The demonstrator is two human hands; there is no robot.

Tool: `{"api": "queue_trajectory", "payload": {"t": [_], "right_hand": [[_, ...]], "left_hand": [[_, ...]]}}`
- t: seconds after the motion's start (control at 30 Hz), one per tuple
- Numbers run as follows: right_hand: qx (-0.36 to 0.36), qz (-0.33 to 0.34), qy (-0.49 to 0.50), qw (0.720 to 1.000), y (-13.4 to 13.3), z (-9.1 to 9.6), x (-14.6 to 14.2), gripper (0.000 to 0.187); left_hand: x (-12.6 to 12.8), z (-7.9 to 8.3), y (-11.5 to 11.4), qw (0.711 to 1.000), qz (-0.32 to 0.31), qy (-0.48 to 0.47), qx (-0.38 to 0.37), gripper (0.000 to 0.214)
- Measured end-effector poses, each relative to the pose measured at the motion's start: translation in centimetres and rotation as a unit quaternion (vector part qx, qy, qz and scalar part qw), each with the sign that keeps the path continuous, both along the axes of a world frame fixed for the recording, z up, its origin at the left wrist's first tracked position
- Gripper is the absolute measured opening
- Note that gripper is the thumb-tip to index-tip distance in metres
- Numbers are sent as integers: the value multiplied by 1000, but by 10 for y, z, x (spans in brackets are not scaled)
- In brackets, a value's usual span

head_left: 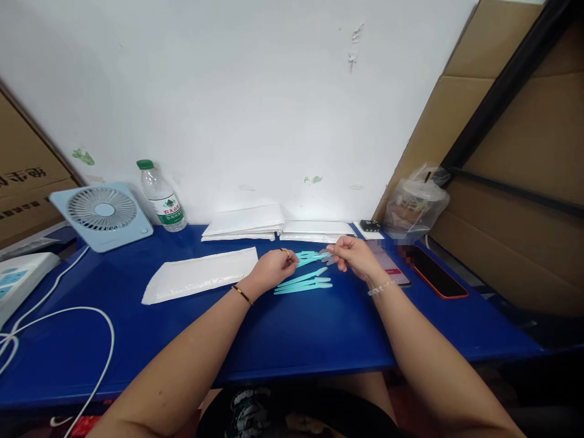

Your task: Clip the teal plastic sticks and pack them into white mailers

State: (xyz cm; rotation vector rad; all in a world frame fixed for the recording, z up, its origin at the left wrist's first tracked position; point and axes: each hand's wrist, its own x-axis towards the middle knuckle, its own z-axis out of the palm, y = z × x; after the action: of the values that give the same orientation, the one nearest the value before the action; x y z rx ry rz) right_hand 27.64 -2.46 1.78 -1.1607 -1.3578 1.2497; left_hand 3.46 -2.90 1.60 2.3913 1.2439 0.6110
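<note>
"On the blue table (314,334), before the white wall (255,121)?"

"Turquoise sticks (303,287), near both hands. The right hand (356,257) pinches one; the left hand (274,269) curls, its grip unclear."

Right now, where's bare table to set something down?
Blue table, main patches: between left forearm and right forearm, nearer than the turquoise flat sticks; and between white cable and left forearm, nearer than the lone padded mailer. Crowded: wall side, with fan, water bottle, mailer stacks; right side, phones and bagged cup.
</note>
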Motion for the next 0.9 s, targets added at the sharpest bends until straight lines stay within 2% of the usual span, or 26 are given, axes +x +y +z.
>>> {"api": "queue_trajectory", "payload": {"t": [0.13, 0.23, 0.4, 0.47, 0.63, 0.7, 0.8, 0.9], "right_hand": [[-14, 47, -24, 999, -3, 0, -10, 40], [-20, 72, -79, 994, -4, 3, -6, 39], [79, 32, -251, 964, -4, 9, 16, 34], [79, 52, -243, 966, -5, 11, 19, 33], [26, 113, -141, 983, -8, 11, 7, 36], [24, 122, -145, 982, -7, 9, 6, 36], [57, 106, -231, 966, -2, 3, 15, 32], [137, 55, -366, 919, 5, -4, 26, 20]], "left_hand": [[1, 1, -2, 1000, -11, -4, -12, 20], [1, 3, -3, 999, -27, 3, -37, 23], [0, 6, -5, 997, -56, 29, -34, 25], [0, 6, -5, 997, -54, 25, -43, 25], [-1, 4, -3, 999, -29, 8, -40, 26], [-2, 4, -2, 999, -31, 14, -35, 26], [-3, 3, -3, 997, -41, 47, -35, 26], [-4, 0, -2, 996, -46, 73, -36, 25]]}}
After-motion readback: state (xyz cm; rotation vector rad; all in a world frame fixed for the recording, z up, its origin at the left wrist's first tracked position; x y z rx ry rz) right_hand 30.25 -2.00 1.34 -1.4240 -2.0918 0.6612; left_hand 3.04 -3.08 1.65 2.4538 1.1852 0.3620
